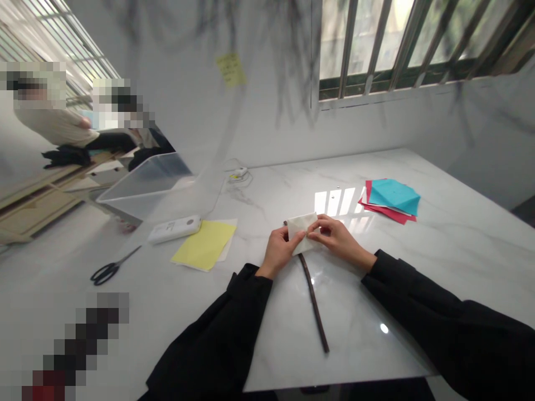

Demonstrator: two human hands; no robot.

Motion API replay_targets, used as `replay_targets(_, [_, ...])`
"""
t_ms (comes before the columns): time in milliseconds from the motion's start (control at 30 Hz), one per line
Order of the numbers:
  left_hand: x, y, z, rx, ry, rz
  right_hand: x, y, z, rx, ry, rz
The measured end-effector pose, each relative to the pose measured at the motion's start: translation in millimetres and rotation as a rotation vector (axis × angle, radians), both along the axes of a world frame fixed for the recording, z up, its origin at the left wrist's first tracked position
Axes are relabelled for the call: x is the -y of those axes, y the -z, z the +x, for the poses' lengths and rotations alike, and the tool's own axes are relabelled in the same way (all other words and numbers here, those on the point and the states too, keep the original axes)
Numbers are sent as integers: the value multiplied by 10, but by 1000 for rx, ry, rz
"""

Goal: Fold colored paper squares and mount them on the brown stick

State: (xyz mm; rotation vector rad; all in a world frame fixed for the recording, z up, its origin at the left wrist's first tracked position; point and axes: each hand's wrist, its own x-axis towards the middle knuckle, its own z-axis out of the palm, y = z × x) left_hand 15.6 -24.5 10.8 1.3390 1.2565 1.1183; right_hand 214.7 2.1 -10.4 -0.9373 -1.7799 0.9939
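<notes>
A small white piece of folded paper is held between my two hands above the marble-patterned table. My left hand grips its left and lower edge, thumb on the front. At its right side, the fingertips of my right hand pinch the paper's edge. Under the paper lies a thin dark brown stick, pointing toward me. Its far tip shows just past the paper's upper left corner; its middle is hidden.
Left of my hands are yellow paper sheets, a white power bank-like box and black scissors. A clear plastic bin stands farther back. Blue and red papers lie stacked at right. Two people sit at far left.
</notes>
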Motion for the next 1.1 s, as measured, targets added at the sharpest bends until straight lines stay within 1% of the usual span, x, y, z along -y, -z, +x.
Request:
replay_targets(200, [-30, 10, 11, 21, 18, 34, -36, -44, -10, -73, -29, -188])
replay_targets(267, [-47, 24, 1, 35, 37, 44, -41, -77, -16, -113, -39, -216])
replay_targets(367, [-62, 39, -15, 59, 60, 59, -25, -101, -29, -137, -31, -221])
replay_targets(500, [-55, 29, -17, 90, 81, 67, 33, -64, -78, -177, 12, -214])
replay_targets(600, [-55, 21, -4, 104, 71, 73, 76, -26, -138, -197, 97, -188])
replay_targets(733, [-78, 36, 13, 111, 52, 84, 106, -9, -202, -148, 221, -161])
replay_targets(800, [-91, 53, 20, 121, 47, 77, 115, -13, -218, -170, 227, -164])
replay_targets(967, [-104, 88, 28, 166, 42, 79, 136, -21, -228, -387, 172, -181])
replay_targets(1100, [-97, 81, 22, 141, 49, 80, 126, -9, -226, -412, 181, -210])
